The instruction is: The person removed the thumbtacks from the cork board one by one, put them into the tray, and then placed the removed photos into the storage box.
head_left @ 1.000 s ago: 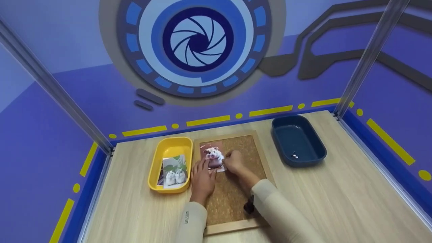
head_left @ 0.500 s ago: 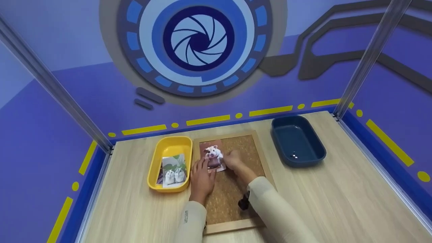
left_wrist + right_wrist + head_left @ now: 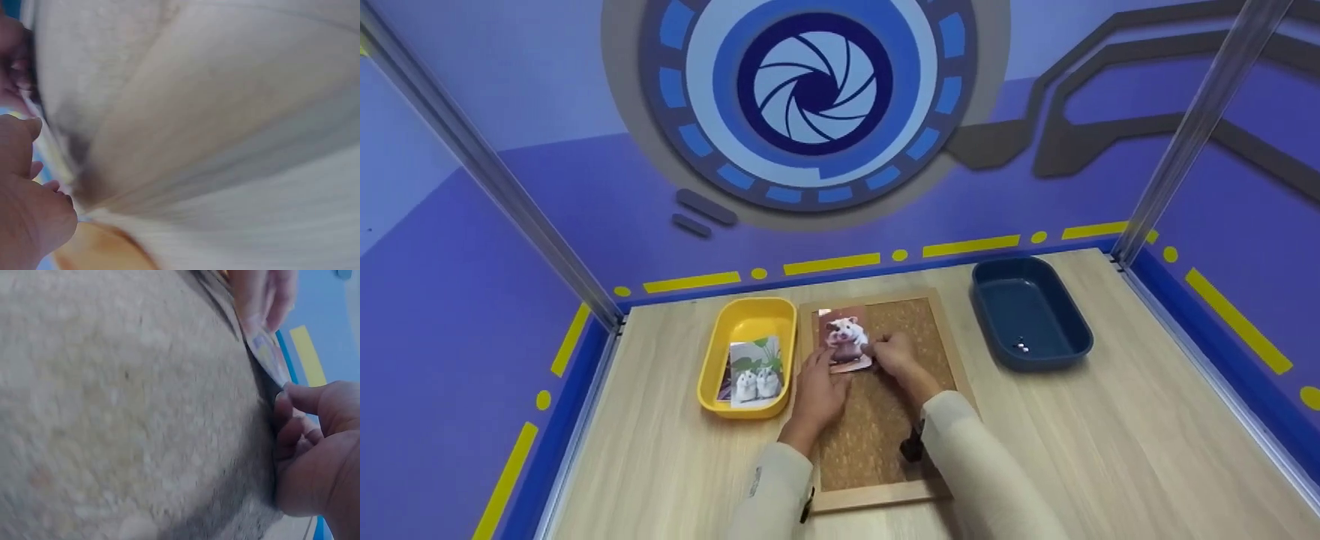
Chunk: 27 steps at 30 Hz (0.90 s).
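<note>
A hamster photo (image 3: 846, 341) lies over the upper left of a framed corkboard (image 3: 877, 420). My left hand (image 3: 819, 394) holds its lower left edge, fingers stretched along the print. At the lower right edge my right hand (image 3: 898, 356) pinches the paper between thumb and index finger, the other fingers curled in. In the right wrist view the photo (image 3: 269, 360) bows between both hands, close over the cork. Its bottom edge curves upward in the head view. The right hand's thumb (image 3: 306, 398) shows at the paper's edge.
To the left stands a yellow tray (image 3: 709, 360) holding another photo (image 3: 756, 375) of two white hamsters, with a further print partly hidden beneath. A dark blue tray (image 3: 1027, 300) at the right holds a few tiny white and dark pieces (image 3: 1021, 345). Purple wall panels (image 3: 547, 202) border the table.
The photo has shifted slightly up and right on the board, and its lower edge has curved upward. Both hands have moved a little with it. The head view has turned slightly.
</note>
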Available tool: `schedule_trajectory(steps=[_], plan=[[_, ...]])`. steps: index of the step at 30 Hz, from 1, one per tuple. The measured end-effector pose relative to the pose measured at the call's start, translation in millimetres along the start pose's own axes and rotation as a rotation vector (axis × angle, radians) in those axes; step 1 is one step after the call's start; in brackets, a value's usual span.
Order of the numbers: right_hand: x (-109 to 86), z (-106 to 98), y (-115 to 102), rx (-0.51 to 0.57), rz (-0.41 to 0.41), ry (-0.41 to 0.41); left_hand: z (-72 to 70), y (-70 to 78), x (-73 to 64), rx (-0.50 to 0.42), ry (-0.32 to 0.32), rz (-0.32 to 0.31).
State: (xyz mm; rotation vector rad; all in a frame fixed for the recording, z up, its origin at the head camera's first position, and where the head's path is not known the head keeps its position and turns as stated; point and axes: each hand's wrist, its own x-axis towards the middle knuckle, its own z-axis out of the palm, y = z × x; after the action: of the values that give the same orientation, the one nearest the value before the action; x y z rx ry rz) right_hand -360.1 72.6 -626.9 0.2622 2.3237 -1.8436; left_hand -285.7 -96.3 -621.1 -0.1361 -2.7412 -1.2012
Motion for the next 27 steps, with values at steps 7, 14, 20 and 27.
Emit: schedule_trajectory(steps=[7, 14, 20, 27], plan=[[3.2, -10.5, 3.5, 0.043, -0.002, -0.053, -54.6, 30.2, -10.1, -0.248, 0.118, -0.015], [5.4, -8.0, 5.7, 0.053, -0.063, -0.054, -108.8, -19.9, -38.9, -0.294, 0.5, -0.159], [4.8, -10.4, 6.4, 0.052, -0.051, -0.045, -125.2, -72.7, -57.2, -0.31, 0.505, -0.383], [4.4, -5.7, 9.8, 0.06, -0.061, -0.06, -132.3, -111.4, -67.8, -0.561, 0.309, -0.521]])
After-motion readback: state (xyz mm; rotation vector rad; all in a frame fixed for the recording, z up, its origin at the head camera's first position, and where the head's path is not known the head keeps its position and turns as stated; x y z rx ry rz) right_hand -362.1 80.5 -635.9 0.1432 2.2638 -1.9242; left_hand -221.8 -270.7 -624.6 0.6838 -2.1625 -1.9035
